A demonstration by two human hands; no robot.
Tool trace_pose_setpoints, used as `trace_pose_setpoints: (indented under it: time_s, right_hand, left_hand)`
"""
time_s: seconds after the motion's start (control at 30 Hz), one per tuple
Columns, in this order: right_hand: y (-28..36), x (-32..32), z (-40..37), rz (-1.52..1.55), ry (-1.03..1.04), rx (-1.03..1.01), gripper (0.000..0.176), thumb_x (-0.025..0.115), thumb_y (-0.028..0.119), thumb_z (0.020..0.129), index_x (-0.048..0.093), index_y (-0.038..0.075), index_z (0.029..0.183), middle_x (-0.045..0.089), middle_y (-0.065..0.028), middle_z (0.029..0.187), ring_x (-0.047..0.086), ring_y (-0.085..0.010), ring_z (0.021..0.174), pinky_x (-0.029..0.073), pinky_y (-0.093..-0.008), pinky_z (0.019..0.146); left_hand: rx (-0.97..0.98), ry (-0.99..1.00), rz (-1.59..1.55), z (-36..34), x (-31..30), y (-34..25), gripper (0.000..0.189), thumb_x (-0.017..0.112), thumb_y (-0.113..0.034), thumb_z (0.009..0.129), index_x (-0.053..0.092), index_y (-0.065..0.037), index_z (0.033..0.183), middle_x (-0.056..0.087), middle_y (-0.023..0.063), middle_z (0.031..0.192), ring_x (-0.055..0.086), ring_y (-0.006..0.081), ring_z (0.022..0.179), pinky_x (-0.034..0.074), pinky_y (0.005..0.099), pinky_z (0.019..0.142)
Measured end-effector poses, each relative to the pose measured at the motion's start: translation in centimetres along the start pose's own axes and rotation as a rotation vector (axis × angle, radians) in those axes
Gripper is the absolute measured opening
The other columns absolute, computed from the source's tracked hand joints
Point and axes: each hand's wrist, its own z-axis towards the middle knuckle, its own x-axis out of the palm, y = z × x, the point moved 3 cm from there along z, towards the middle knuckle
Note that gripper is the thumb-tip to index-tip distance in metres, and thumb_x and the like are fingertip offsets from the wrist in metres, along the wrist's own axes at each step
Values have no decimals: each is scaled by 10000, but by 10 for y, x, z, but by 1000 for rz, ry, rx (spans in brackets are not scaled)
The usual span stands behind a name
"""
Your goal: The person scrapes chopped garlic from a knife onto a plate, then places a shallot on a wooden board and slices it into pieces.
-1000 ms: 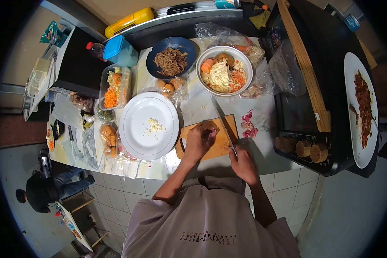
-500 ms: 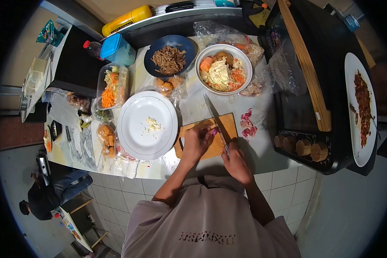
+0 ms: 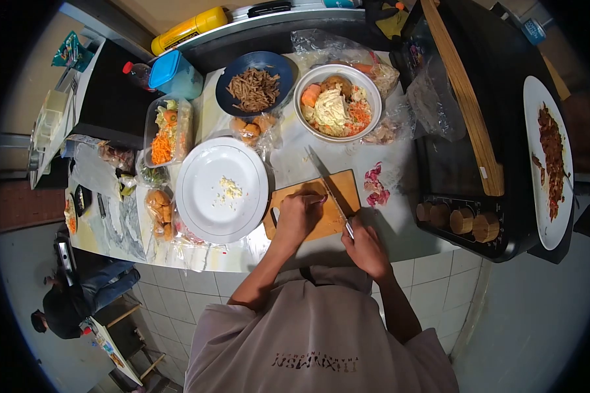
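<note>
My left hand (image 3: 299,217) rests on the wooden cutting board (image 3: 342,186), its fingers closed around a small shallot (image 3: 323,198) that is mostly hidden. A long kitchen knife (image 3: 329,186) lies at a slant over the board, its handle gripped in my right hand (image 3: 368,251). The blade points away from me, just right of the left fingertips, with its tip past the board's far edge. Reddish shallot peels (image 3: 375,185) lie on the counter right of the board. To the left stands a white plate (image 3: 200,213) with finely chopped pale bits (image 3: 229,188) in it.
Behind the board are a bowl (image 3: 300,119) of mixed vegetables and a dark blue plate (image 3: 226,98) of meat strips. A tub (image 3: 152,131) of shredded carrot stands at left. The black oven (image 3: 432,190) bounds the right side. Another person (image 3: 72,304) is at far left.
The knife has shifted slightly to the right, away from the shallot, along with my right hand. My left hand stays on the board. The whole view has moved a little.
</note>
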Motion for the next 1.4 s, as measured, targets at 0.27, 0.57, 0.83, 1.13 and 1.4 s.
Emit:
trace_pose_setpoints:
  time_s: [0.27, 0.57, 0.83, 1.13, 1.4]
  right_hand:
    - [-6, 28, 2, -31, -75, 45, 252, 574, 154, 929, 491, -50, 1053, 615, -305, 864, 582, -517, 865, 440, -594, 752]
    - [2, 26, -2, -121, -111, 5, 274, 506, 171, 997, 463, -95, 1044, 595, -313, 776, 580, -529, 778, 445, -576, 679]
    - [-1, 44, -3, -282, -197, -62, 334, 508, 271, 1008, 493, -62, 978, 613, -243, 656, 644, -451, 660, 513, -503, 560]
    - [-17, 63, 2, -575, -267, 101, 370, 581, 359, 969, 499, -1, 988, 658, -171, 629, 688, -337, 585, 548, -433, 492]
    - [-36, 42, -4, -648, -230, 47, 511, 544, 386, 975, 504, -49, 1240, 660, -147, 611, 701, -345, 619, 567, -468, 537]
  left_hand:
    - [73, 16, 45, -4, 4, 9, 187, 678, 38, 733, 740, 1, 905, 720, 158, 920, 694, 334, 807, 550, 383, 724]
    - [85, -11, 65, -7, 10, 13, 179, 681, 45, 731, 745, -15, 887, 717, 126, 920, 691, 308, 806, 556, 370, 721]
    - [100, -16, 80, -5, 7, 10, 203, 679, 51, 715, 748, -25, 890, 713, 127, 886, 690, 304, 796, 559, 370, 710]
    - [82, 46, 37, -3, 6, 20, 223, 672, 54, 694, 742, -16, 895, 707, 150, 883, 686, 328, 784, 550, 383, 701]
    - [-105, 181, -72, 0, -2, 10, 221, 629, 84, 721, 728, 17, 906, 709, 156, 888, 701, 313, 742, 563, 365, 670]
